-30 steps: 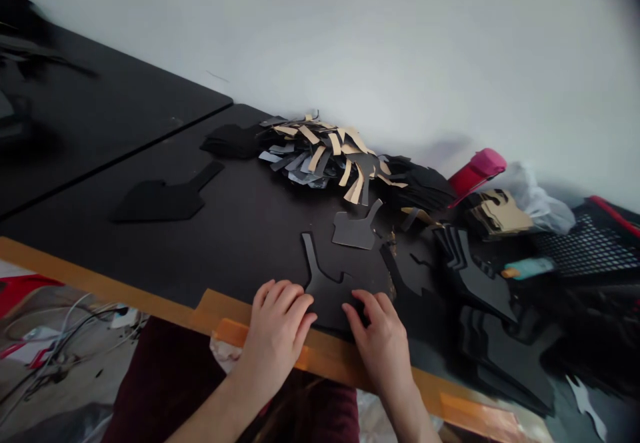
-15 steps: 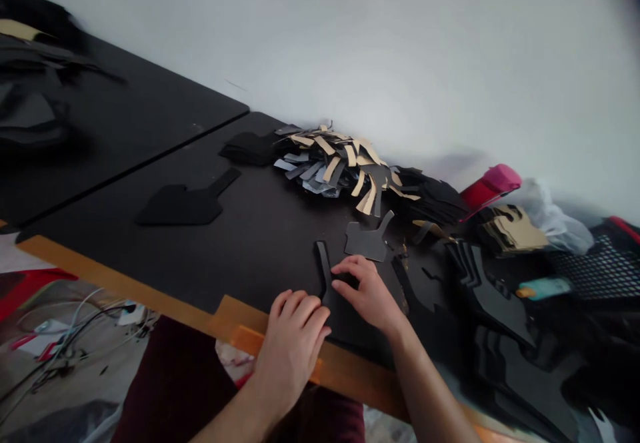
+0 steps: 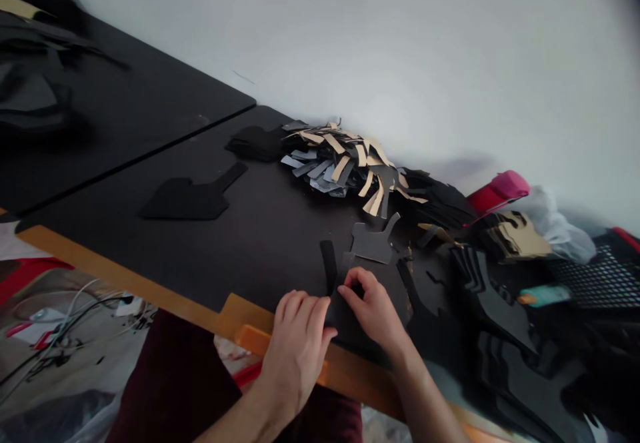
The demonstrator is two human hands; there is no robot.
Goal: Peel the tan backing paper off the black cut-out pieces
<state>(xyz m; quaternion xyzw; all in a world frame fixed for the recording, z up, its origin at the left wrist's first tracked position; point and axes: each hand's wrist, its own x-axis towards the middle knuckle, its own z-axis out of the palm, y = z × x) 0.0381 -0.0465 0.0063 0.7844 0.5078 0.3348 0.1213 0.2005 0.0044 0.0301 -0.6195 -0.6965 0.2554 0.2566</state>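
A dark cut piece with a narrow strip lies near the front edge of the black table. My left hand presses on its near end, fingers together. Pinched between the thumb and forefinger of my right hand is a thin grey layer, lifted beside the strip. Just beyond my right hand lies a grey cut piece with a curved arm. A larger black piece lies flat to the left. My hands hide much of the piece between them.
Tan and grey strips are heaped by the wall. To the right are stacked dark pieces, a pink case, a teal tube and a mesh basket. Orange-brown edging runs along the front; cables lie below at left.
My right hand has closed from a loose curl into a pinch, and a thin grey layer now stands apart from the dark strip. The view has shifted slightly.
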